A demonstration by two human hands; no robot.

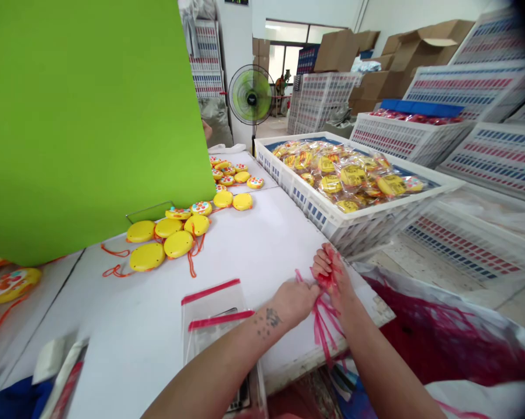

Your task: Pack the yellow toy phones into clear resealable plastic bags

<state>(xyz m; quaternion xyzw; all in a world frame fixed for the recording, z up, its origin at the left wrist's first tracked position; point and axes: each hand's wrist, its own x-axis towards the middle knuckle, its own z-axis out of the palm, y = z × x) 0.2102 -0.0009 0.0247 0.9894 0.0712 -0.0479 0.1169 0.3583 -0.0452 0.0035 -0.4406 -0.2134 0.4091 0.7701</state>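
My left hand [294,302] and my right hand [330,276] meet at the table's near edge, both gripping a bunch of thin red cords [321,326] that hang down past the edge. Further left on the white table [262,244] lie several round yellow toys [178,244], some with colourful spotted faces and loose orange cords. A clear plastic bag [214,317] with red seal strips lies flat near my left forearm. It is not touching either hand.
A white plastic crate [301,198] of bagged yellow toys stands along the table's right side. A sack of red cords [441,337] sits beside my right arm. A green board [79,128] blocks the upper left. Stacked crates, cardboard boxes and a standing fan [251,95] fill the background.
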